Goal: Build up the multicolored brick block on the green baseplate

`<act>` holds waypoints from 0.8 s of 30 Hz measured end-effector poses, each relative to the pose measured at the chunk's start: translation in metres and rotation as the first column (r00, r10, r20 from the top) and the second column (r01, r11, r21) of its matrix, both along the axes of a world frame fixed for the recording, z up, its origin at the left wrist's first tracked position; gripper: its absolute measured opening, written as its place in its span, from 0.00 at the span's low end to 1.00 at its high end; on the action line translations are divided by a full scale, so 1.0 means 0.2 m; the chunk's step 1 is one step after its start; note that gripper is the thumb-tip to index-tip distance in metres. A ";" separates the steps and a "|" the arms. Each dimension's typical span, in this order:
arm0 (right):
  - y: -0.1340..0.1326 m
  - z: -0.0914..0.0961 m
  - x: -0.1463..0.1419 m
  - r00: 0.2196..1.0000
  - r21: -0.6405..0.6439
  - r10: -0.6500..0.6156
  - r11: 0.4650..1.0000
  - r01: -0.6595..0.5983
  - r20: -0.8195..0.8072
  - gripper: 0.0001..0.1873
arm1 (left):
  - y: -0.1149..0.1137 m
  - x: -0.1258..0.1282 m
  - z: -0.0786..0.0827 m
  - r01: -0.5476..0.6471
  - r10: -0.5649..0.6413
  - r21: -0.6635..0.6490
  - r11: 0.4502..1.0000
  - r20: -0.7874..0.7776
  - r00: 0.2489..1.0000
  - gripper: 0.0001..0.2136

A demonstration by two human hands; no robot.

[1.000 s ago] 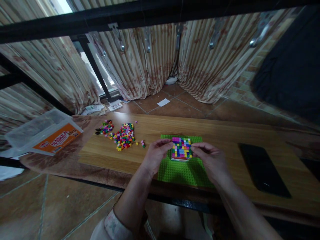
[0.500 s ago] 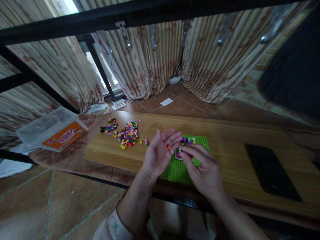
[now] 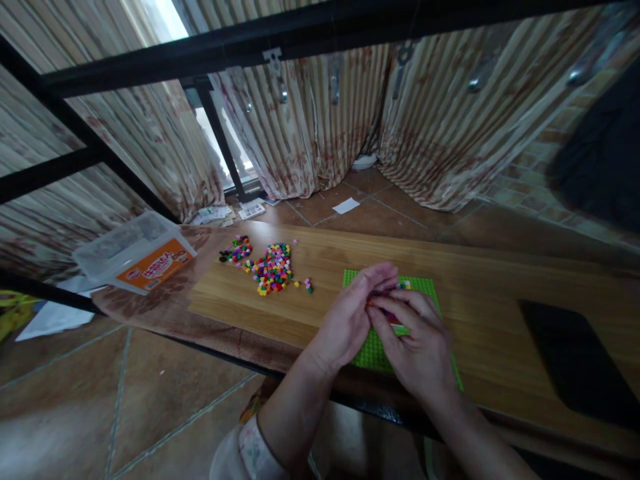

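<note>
My left hand (image 3: 350, 313) is tilted with its palm turned toward the right hand, fingers stretched and slightly curved. At that palm, my right hand (image 3: 413, 327) is closed in a pinch. A small orange toy brick (image 3: 370, 303) shows at its thumb and fingertips. Both hands are above a green studded baseplate (image 3: 373, 353). Colourful small bricks (image 3: 404, 285) sit on the plate, mostly hidden behind the fingers.
A pile of mixed bricks (image 3: 273, 267) lies left on the wooden board (image 3: 320, 257), with a smaller heap (image 3: 239, 249) beyond it. Farther left stands a clear plastic tub (image 3: 135, 250) with an orange label. A dark flat slab (image 3: 575, 353) lies at right.
My left hand has turned from palm-up to sideways, nearer the right hand. My right fingertips have come to the orange brick that lay on the left palm. The view has shifted a little.
</note>
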State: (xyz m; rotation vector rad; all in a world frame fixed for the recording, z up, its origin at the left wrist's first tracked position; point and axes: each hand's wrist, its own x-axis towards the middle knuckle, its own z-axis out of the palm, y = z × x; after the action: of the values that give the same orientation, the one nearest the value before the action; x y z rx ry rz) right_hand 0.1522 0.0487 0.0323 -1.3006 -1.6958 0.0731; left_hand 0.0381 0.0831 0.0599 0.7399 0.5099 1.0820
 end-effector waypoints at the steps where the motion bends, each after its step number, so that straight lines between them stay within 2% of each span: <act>1: 0.00 0.00 0.00 1.000 0.006 0.006 1.000 -0.006 0.007 0.06 | 0.00 0.00 -0.01 0.005 -0.005 0.014 1.000 0.009 1.000 0.25; 10: 0.00 0.02 0.01 0.997 -0.022 0.082 0.996 -0.082 0.007 0.04 | -0.01 0.00 -0.02 0.055 -0.056 0.056 0.997 0.019 0.998 0.25; 12: 0.00 0.03 0.03 0.995 -0.044 0.091 0.995 -0.092 -0.031 0.04 | -0.01 0.00 -0.01 0.052 -0.052 0.058 0.997 0.013 0.999 0.25; 14: 0.00 0.03 0.06 0.993 -0.090 0.039 0.995 -0.049 -0.112 0.04 | 0.00 -0.01 0.00 0.031 -0.031 0.038 0.999 0.004 1.000 0.25; 17: 0.02 0.02 0.16 0.945 -0.198 -0.149 0.976 0.093 -0.290 0.06 | 0.06 -0.06 -0.01 -0.102 0.099 -0.060 0.993 -0.054 0.994 0.22; 19: 0.03 0.02 0.24 0.881 -0.280 -0.248 0.950 0.139 -0.403 0.09 | 0.11 -0.12 -0.03 -0.252 0.229 -0.143 0.957 -0.160 0.960 0.21; 22: 0.03 0.01 0.32 0.823 -0.371 -0.301 0.921 0.119 -0.482 0.12 | 0.18 -0.23 -0.07 -0.451 0.379 -0.146 0.880 -0.355 0.855 0.18; 24: 0.02 0.00 0.34 0.823 -0.415 -0.290 0.907 0.072 -0.489 0.12 | 0.20 -0.28 -0.08 -0.494 0.406 -0.085 0.866 -0.460 0.790 0.16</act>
State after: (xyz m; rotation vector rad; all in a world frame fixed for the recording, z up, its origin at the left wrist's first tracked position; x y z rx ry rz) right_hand 0.2212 0.0528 0.0330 -1.5420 -1.0847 0.6302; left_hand -0.0185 0.1239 0.0432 0.6916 1.2119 1.2900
